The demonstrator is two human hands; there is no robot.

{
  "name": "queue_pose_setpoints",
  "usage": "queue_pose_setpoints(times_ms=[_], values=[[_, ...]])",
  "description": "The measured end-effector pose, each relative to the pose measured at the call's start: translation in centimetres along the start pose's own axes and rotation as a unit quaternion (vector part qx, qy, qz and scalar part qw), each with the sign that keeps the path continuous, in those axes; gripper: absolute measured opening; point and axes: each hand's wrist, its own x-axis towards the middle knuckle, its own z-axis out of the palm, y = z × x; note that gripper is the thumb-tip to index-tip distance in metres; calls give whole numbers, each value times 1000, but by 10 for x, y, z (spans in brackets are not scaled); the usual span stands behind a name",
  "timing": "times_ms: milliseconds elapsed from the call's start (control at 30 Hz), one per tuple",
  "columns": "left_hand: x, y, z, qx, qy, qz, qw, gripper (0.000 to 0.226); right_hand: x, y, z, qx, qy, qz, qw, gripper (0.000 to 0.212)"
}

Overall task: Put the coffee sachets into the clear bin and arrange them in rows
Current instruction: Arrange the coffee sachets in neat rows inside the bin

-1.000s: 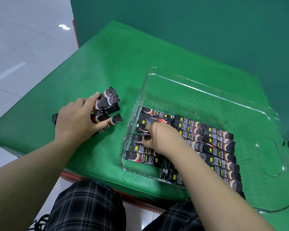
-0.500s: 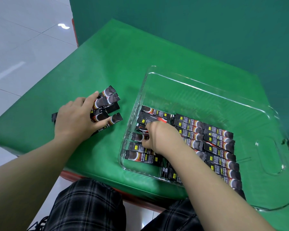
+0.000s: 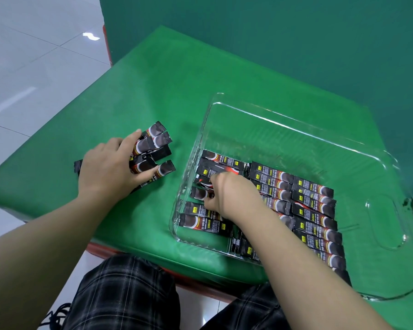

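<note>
The coffee sachets [image 3: 312,206] are lying flat in rows on the near side of the clear bin [image 3: 281,116]. The right hand [image 3: 231,195] is reaching down into the left row, and its fingers [image 3: 209,201] are curling around one sachet there, likely setting it straight. The left hand [image 3: 107,172] is lying on a small pile of sachets [image 3: 153,151] on the green counter [image 3: 153,86], just beside the bin, with its fingers spread loosely over them and the thumb hooking under one.

So the person is partway through filling the bin. Next, the crooked sachets probably need lining up, and then the pile needs carrying over.

The right hand is hiding the middle of the left row. The left palm is covering most of the pile, so counting is not possible.
</note>
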Motion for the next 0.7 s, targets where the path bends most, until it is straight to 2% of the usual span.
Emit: queue_pose_setpoints(times_ms=[200,400,500,700], values=[[0,1,0,-6,0,-3,1000,95,-1,-3,3,0,32,2,999,24],[1,-1,1,1,0,-2,1000,95,-11,0,-5,48,0,-31,998,31],[1,-1,1,0,-4,-1,1000,95,-16,-2,-3,35,-30,-46,998,25],[1,-1,1,3,-4,-2,1000,95,-18,-6,1,2,-31,-50,998,21]])
